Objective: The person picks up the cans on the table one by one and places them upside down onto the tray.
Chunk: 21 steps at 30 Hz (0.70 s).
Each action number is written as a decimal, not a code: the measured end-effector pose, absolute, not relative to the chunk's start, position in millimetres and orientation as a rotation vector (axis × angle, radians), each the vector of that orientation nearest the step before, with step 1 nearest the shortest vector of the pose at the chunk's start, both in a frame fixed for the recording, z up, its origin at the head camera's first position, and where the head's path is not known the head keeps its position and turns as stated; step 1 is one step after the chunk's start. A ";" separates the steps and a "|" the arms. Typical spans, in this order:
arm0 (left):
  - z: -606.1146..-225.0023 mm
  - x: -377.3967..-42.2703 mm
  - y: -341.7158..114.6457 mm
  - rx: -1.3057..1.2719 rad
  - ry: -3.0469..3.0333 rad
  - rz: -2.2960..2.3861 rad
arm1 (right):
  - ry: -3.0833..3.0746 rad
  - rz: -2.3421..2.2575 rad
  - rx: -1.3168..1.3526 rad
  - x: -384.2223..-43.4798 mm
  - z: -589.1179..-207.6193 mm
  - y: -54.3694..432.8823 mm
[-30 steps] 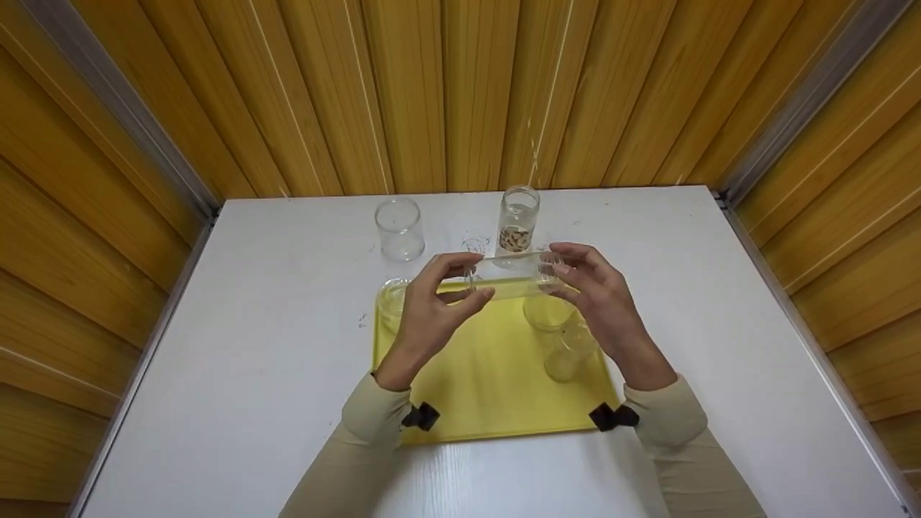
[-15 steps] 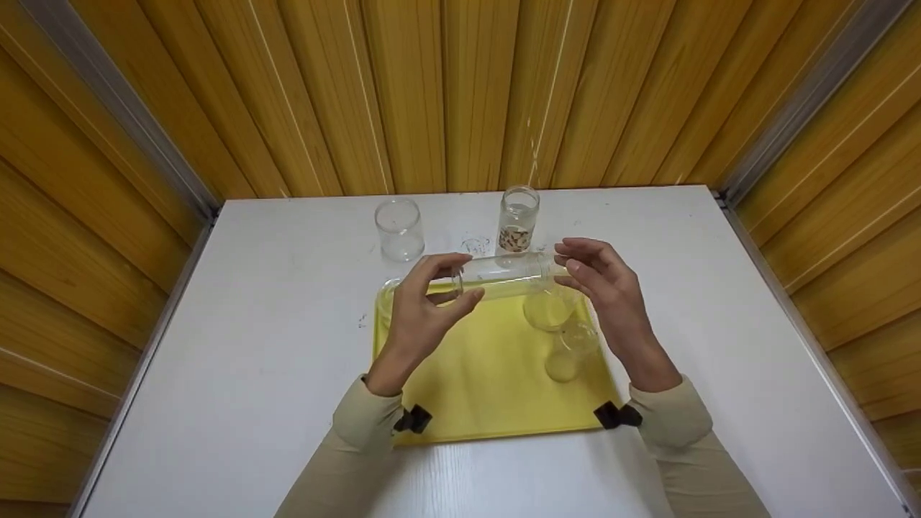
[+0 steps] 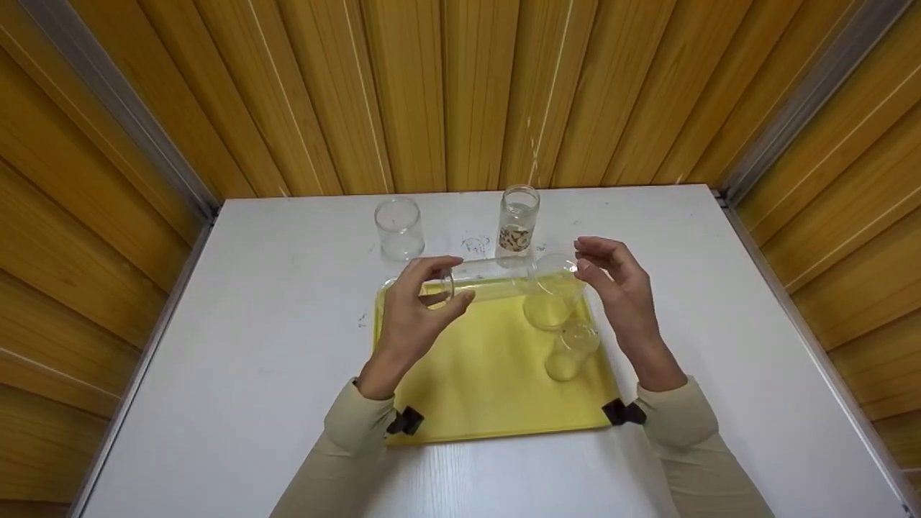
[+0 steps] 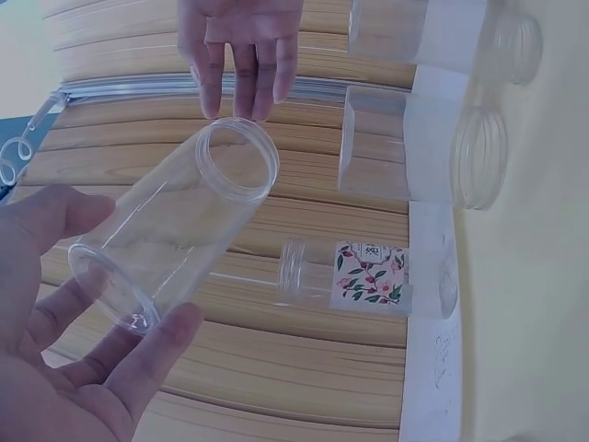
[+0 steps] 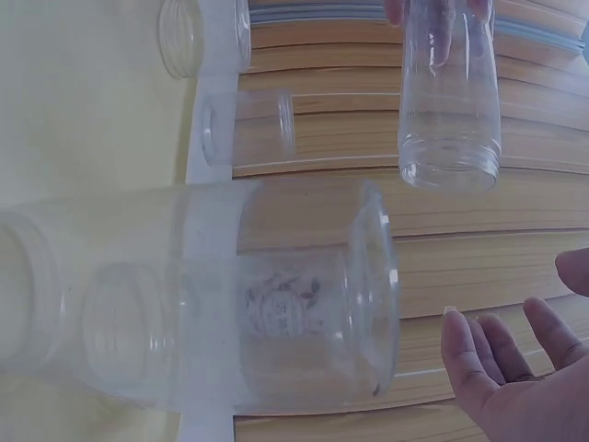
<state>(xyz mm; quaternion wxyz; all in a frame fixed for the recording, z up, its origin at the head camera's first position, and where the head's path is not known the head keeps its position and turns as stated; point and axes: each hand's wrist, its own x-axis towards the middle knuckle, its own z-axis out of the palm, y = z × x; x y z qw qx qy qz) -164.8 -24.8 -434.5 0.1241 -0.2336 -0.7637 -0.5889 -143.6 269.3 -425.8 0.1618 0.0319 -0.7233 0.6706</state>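
My left hand (image 3: pixel 414 313) grips a clear jar (image 3: pixel 493 279) by its base, thumb and fingers around the end. The jar lies on its side above the tray, its threaded mouth pointing right; the left wrist view shows it hollow, with no lid (image 4: pixel 184 226). To the right, my right hand (image 3: pixel 620 302) is apart from the jar, fingers loosely bent and holding nothing. Below and between the hands, a wide clear jar (image 3: pixel 550 306) stands mouth-down on the yellow tray (image 3: pixel 489 388), a smaller clear jar (image 3: pixel 572 351) in front of it.
At the table's back stand a clear jar (image 3: pixel 400 234) and a taller jar with a floral label (image 3: pixel 515 237). Another clear jar at the tray's back left corner is mostly hidden by my left hand. Wood-patterned panels (image 3: pixel 475 101) enclose the white table (image 3: pixel 237 324).
My right hand has left the jar's mouth and moved right. My left hand has shifted left with the jar. The jars on the tray and table stay put.
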 end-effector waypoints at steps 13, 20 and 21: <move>-432.1 -165.1 -34.0 -0.689 -2.268 -1.576 | -2.262 1.636 0.038 -144.8 -433.8 284.1; -433.0 -165.7 -40.2 -0.675 -2.294 -1.523 | -2.355 1.518 0.004 -147.2 -443.9 295.5; -432.9 -165.9 -40.9 -0.673 -2.299 -1.515 | -2.368 1.494 0.004 -147.6 -445.4 296.9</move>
